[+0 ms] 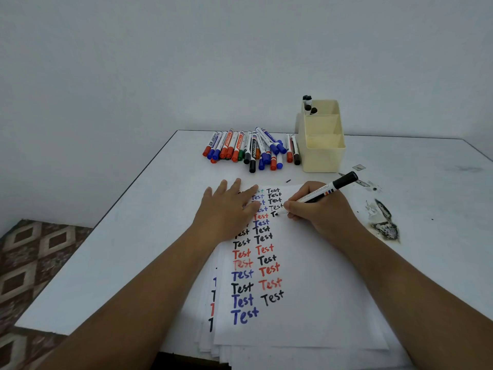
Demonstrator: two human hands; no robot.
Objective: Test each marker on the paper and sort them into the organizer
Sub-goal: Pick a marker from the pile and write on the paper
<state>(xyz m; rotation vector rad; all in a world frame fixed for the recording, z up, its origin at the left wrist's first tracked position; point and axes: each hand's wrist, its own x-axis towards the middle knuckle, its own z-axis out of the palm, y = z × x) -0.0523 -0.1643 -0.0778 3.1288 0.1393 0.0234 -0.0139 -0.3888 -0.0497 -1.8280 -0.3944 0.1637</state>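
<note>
Left hand [229,206] lies flat, hiding some words on the paper [306,276]; right hand [317,209] pinches a black marker [324,190] (tip hidden).

A table [106,249] fills the middle and lower frame, with a stack of paper [306,303] at its lower centre. On the paper's upper part, the left hand [229,206] lies to the left and the right hand [317,209] to the right, holding a marker [324,190]. Above them, at centre, lies a pile of markers [253,148]. Just right of the pile stands the organizer [321,145], with markers [309,105] in its rearmost compartment.
</note>
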